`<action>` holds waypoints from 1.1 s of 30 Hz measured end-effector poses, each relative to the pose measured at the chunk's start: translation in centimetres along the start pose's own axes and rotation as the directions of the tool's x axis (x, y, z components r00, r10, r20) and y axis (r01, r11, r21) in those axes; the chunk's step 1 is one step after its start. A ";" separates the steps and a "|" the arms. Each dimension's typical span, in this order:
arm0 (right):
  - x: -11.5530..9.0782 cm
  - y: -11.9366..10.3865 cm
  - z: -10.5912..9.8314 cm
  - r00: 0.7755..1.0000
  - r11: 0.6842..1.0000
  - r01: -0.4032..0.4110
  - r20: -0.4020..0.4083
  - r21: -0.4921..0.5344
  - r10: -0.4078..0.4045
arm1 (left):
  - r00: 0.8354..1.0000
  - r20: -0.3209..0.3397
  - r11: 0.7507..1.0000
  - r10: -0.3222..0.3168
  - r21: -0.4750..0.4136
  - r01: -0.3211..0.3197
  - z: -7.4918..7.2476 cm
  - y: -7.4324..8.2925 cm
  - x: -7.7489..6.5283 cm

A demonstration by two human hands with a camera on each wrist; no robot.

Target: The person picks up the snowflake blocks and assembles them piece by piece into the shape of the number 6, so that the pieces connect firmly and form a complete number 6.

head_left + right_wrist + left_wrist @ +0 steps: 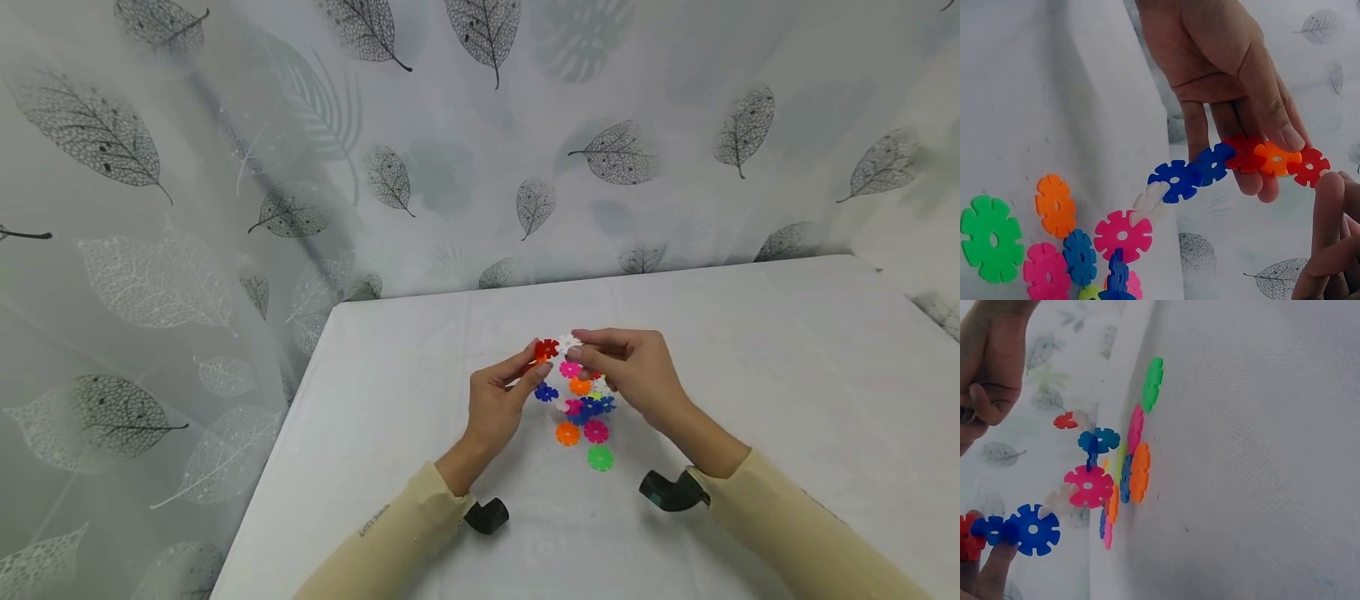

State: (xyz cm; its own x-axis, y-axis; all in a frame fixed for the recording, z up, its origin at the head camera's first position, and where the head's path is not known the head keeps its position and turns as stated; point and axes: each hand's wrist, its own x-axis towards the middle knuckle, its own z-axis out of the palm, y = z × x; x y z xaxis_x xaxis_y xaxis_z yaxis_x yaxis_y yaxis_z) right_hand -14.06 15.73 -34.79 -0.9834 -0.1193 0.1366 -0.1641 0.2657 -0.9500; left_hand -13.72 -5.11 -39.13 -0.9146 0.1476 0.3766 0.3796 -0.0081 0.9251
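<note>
A chain of interlocking notched plastic discs hangs in front of me. My left hand [497, 404] pinches its upper part at an orange disc [1277, 159] between red ones. From there blue discs [1175, 180], a whitish disc [1149, 201] and a pink disc [1124, 235] run down over the table. My right hand [641, 375] pinches a white disc [568, 343] with thumb and fingers, right beside the end red disc [547, 349]. The right fingertips hide part of the white disc, and in the right wrist view they reach the end red disc [1310, 166].
Under the hands, loose discs lie on the white-covered table [390, 400], among them a green disc [601, 457], an orange disc [567, 433] and a pink disc [596, 431]. A leaf-patterned curtain [450, 167] stands behind and to the left. Dark wrist devices [673, 492] hang below both sleeves.
</note>
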 end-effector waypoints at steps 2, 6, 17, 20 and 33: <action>0.0 -0.2 0.0 1.000 1.000 0.015 -0.008 0.001 -0.015 | 1.000 0.000 1.000 0.002 0.012 -0.002 0.0 0.2 0.1; -0.1 -0.6 0.0 1.000 1.000 0.024 -0.018 0.009 -0.024 | 1.000 0.003 0.999 0.001 0.051 -0.001 0.1 0.9 0.0; 0.1 -0.7 0.2 0.998 0.998 -0.058 0.035 0.006 0.058 | 0.999 0.028 0.997 -0.021 0.080 0.019 -0.1 3.3 -0.5; 0.1 -0.5 0.2 0.996 0.997 -0.070 0.046 -0.018 0.071 | 0.999 0.020 0.995 -0.033 0.092 0.031 -0.4 3.1 -0.2; -0.1 0.6 -2.2 0.988 1.000 -0.003 -0.156 -0.014 0.000 | 0.978 -0.153 0.989 -0.144 -0.008 0.145 -3.2 -0.7 1.1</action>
State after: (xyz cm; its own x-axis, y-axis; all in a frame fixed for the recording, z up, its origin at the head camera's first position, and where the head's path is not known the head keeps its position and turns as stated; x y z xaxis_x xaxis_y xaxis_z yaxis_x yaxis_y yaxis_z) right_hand -14.27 18.03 -34.71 -0.9835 0.0313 0.1783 -0.1627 0.2792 -0.9464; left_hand -15.46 -8.07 -39.21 -0.9702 -0.0058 0.2423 0.2423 0.0053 0.9702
